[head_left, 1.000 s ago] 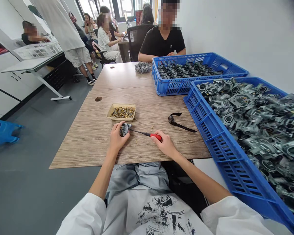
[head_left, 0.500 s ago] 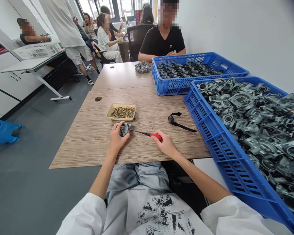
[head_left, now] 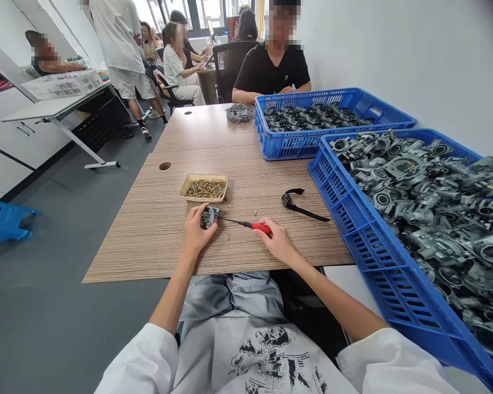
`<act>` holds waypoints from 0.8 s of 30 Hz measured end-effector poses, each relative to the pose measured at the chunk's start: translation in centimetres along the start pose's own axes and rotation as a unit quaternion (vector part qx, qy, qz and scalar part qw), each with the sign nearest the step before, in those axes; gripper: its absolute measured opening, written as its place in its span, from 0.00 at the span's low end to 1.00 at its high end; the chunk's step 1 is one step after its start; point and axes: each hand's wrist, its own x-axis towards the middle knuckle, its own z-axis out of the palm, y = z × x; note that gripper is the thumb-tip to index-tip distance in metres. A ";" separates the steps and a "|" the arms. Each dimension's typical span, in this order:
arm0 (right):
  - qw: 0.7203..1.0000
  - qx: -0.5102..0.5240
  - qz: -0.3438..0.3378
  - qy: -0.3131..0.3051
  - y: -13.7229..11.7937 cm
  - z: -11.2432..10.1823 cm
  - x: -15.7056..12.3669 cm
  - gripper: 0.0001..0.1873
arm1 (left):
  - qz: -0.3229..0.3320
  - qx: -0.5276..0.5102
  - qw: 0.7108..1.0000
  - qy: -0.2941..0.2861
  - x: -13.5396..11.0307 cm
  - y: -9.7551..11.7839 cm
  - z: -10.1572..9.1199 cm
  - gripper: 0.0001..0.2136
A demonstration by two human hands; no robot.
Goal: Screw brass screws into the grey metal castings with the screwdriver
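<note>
My left hand [head_left: 196,234] grips a small grey metal part [head_left: 209,216] resting on the wooden table [head_left: 156,230]. A red-handled screwdriver [head_left: 246,224] is held in my right hand [head_left: 278,242], its thin shaft pointing left with the tip at the part. Just beyond the part stands a shallow tan tray [head_left: 204,187] of brass screws. Loose brass screws lie near my hands, one [head_left: 229,237] under the shaft and one [head_left: 255,212] farther back.
A black strap-like object [head_left: 302,203] lies right of the tray. A blue crate [head_left: 388,273] full of grey metal castings is at my right; another blue crate [head_left: 296,145] sits behind it. A person in black sits at the far end. Other people are at the back left.
My hands, the part and the screwdriver stay where they were. A person in white at the back left has walked farther away.
</note>
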 end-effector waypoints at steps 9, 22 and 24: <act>1.000 -0.001 0.002 0.002 0.2 0.1 0.0 0.12 | -0.003 -0.002 1.000 -0.001 0.0 0.0 0.0 0.26; 1.000 -0.002 -0.002 0.007 0.4 0.2 0.0 0.11 | -0.005 0.004 1.000 -0.006 0.0 0.1 -0.1 0.25; 1.000 -0.002 -0.002 0.009 0.4 0.2 0.0 0.11 | -0.004 0.004 1.000 -0.006 0.0 0.0 -0.1 0.25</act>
